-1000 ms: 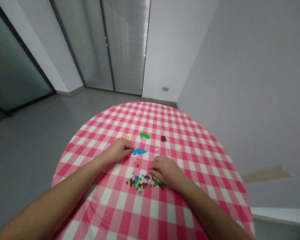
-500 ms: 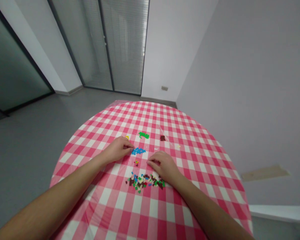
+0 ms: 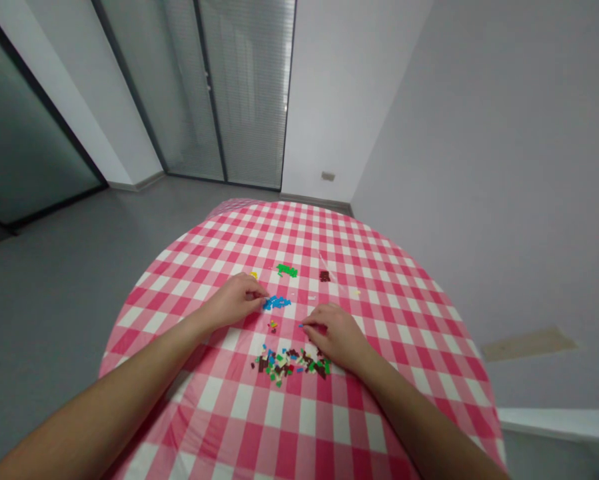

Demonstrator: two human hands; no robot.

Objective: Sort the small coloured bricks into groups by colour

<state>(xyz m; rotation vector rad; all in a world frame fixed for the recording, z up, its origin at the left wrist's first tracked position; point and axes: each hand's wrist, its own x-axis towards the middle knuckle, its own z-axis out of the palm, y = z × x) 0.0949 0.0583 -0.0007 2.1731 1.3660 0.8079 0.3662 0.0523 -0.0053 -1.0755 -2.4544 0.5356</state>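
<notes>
My left hand [image 3: 236,298] rests at the left end of a cluster of blue toy bricks [image 3: 278,303], thumb and fingers pinched together. Whatever the pinch holds is too small to make out. To the right, my right hand [image 3: 333,333] is closed with thumb and forefinger on a small blue brick [image 3: 301,325], which shows at the fingertips. Just in front of that hand spreads a mixed pile of bricks [image 3: 286,364] in brown, green, blue, red and white. Between the hands lies a small group of yellow and dark red bricks [image 3: 273,325].
Farther back sit a green brick cluster [image 3: 287,271], a brown brick cluster [image 3: 324,276] and a few yellow bricks [image 3: 254,275], partly behind my left hand. A pale yellow piece [image 3: 358,293] lies at the right. A red-and-white checked cloth [image 3: 389,293] covers the round table.
My right hand has shifted slightly right, and the blue brick now shows at its fingertips. My left hand has hardly moved.
</notes>
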